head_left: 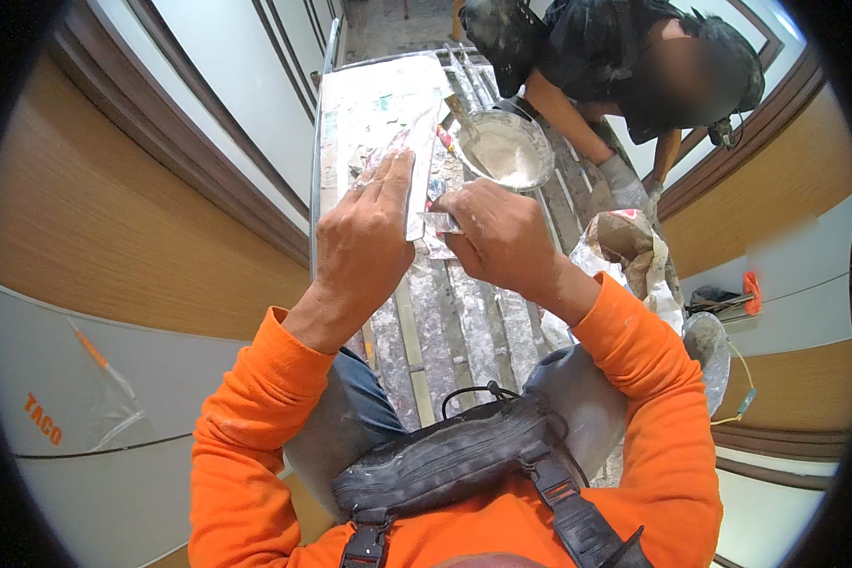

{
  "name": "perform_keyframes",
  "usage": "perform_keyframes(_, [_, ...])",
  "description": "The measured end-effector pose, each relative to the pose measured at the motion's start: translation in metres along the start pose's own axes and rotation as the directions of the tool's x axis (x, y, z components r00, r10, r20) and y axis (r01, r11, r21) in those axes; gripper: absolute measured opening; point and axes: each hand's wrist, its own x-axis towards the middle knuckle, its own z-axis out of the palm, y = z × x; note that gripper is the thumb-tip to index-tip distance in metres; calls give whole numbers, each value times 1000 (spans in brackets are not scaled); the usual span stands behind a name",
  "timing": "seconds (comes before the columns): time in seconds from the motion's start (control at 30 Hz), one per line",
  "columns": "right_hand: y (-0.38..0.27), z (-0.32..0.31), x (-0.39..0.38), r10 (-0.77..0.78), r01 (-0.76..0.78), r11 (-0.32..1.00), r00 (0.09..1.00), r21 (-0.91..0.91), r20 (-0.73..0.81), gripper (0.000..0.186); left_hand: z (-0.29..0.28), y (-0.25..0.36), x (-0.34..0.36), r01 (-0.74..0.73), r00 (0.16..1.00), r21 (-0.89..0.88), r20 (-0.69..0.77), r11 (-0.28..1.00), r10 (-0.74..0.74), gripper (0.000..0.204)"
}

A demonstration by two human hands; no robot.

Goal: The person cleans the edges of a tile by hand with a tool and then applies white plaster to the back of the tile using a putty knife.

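My left hand (pixel 364 218) grips the near right part of a white, smudged board (pixel 350 123), fingers pressed together along it and the thumb hidden. Close beside it, my right hand (pixel 502 232) is closed on a small flat metal blade (pixel 439 222), whose end points toward the board's right edge. How the blade's handle sits inside the fist is hidden. Beyond the right hand stands a bucket (pixel 549 156) of pale, wet-looking paste, with a wide scraper (pixel 461 114) leaning at its rim.
A slatted metal platform (pixel 464 322), spattered white, lies beneath me. At the right, a co-worker (pixel 587 57) in dark clothing bends down, gloved hand (pixel 622 180) low beside an open paper sack (pixel 634 256). Wood-trimmed walls (pixel 142 208) close in on both sides.
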Motion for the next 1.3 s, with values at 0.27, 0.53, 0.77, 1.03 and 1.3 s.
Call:
perform_keyframes(0.27, [10,5,-3,65,-67,997,996,-34,-58,12,1,5,-3,-79,996,-9,-43,997,78,63])
perform_keyframes(0.53, [24,10,0,131,-144,972,988,-187,-77,11,0,5,-1,-128,991,-46,-44,991,126,57])
perform_keyframes(0.77, [85,14,-26,706,-690,670,706,273,51,27,3,2,4,143,990,-751,105,644,-96,47])
perform_keyframes(1.03, [31,-13,-10,656,-807,172,522,565,546,25,23,-29,13,425,771,-880,474,-211,-425,41])
perform_keyframes(1.3, [39,-6,-16,701,-702,271,613,659,365,19,14,-94,11,338,708,-903,58,266,-703,33])
